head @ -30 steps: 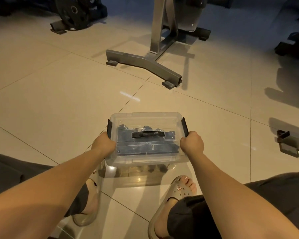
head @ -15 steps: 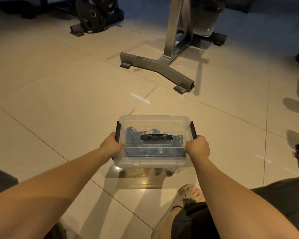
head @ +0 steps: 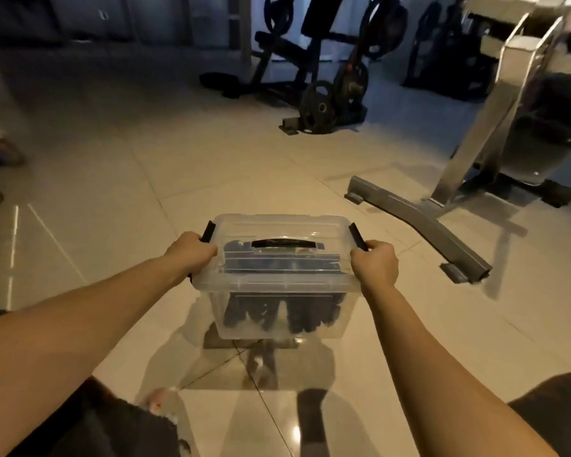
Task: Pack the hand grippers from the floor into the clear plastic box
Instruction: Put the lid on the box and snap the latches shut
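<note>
Gripping each end of the clear plastic box (head: 277, 286), the left hand (head: 192, 255) and right hand (head: 374, 267) curl round its black latches (head: 208, 230). Hand grippers (head: 277, 311) are piled inside, with the floor (head: 112, 192) just beneath. Probably hefty, with stiff but slick walls, so the ends look safest to hold.

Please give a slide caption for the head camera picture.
Left hand and right hand grip the closed clear plastic box, hand grippers inside, by its sides.

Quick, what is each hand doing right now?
Left hand: closed, gripping the left end of the clear plastic box.
Right hand: closed, gripping the box's right end.
</note>
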